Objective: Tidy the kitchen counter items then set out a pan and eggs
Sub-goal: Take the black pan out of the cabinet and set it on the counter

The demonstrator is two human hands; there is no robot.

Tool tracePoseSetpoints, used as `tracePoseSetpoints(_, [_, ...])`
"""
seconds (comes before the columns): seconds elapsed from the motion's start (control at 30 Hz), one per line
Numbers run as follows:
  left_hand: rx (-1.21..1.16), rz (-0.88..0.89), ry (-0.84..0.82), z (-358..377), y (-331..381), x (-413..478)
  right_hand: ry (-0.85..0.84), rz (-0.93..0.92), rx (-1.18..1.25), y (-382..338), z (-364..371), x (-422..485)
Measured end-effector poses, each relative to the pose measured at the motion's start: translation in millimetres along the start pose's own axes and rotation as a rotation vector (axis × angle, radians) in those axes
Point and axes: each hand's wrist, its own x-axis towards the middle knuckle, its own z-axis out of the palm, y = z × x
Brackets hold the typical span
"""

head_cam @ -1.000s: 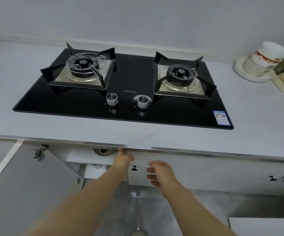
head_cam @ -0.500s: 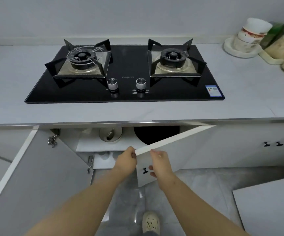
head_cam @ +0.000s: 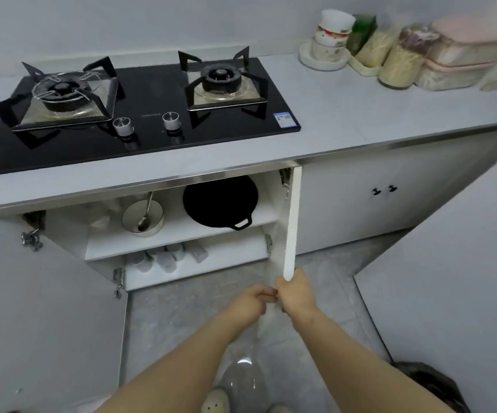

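Right grip [head_cam: 296, 293] pinches the lower corner of the cupboard door [head_cam: 291, 222], which stands open and edge-on to me. Left grip [head_cam: 253, 301] is touching it on the inner side with fingers curled; I can't tell if it holds anything. The pan [head_cam: 220, 201] lies up and slightly left of both grips on the upper shelf [head_cam: 181, 234]. Its loop handle [head_cam: 242, 223] points out toward me, with the axis running back-left to front-right. Left grip looks nearer. Both forearms are stretched forward and low. The bowl [head_cam: 143, 217] is further left. No eggs visible. The bench [head_cam: 345, 114] is above.
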Motion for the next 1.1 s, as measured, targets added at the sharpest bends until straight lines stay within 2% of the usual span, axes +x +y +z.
tracePoseSetpoints(0.1, [-0.088, -0.054, 0.055, 36.5, 20.2, 4.8, 0.044, -0.002, -0.093, 18.6, -39.4, 6.3])
tracePoseSetpoints(0.23, [-0.128, -0.088, 0.046, 77.9, 40.8, 3.4, 0.152, 0.013, -0.131, 36.7, -98.8, 16.3])
tracePoseSetpoints(0.43, [-0.15, -0.114, 0.156, 86.1, 47.6, 4.7, 0.088, -0.027, -0.216, 33.6, -130.1, 19.1])
tracePoseSetpoints(0.53, [-0.167, -0.097, 0.205, 75.5, 47.6, 3.4, 0.146, -0.147, -0.333, 17.0, -120.6, 10.1])
tracePoseSetpoints(0.6, [-0.186, -0.083, 0.242, 63.3, 46.8, 1.3, 0.168, -0.299, -0.438, 0.4, -109.6, 2.4])
tracePoseSetpoints(0.67, [-0.213, -0.072, 0.29, 45.1, 44.1, -1.8, 0.066, -0.393, -0.426, -15.3, -91.8, 0.4])
tracePoseSetpoints(0.77, [-0.261, -0.088, 0.361, 10.9, 34.8, -5.8, -0.193, -0.335, -0.275, -32.2, -58.6, -3.9])
tracePoseSetpoints(0.83, [-0.31, -0.107, 0.413, -20.2, 25.1, -6.5, -0.308, -0.301, -0.281, -42.5, -28.3, -5.0])
tracePoseSetpoints(1.1, [-0.407, -0.157, 0.522, -154.0, -10.4, 12.5, -0.482, -0.236, -0.303, -98.9, 107.1, 18.3])
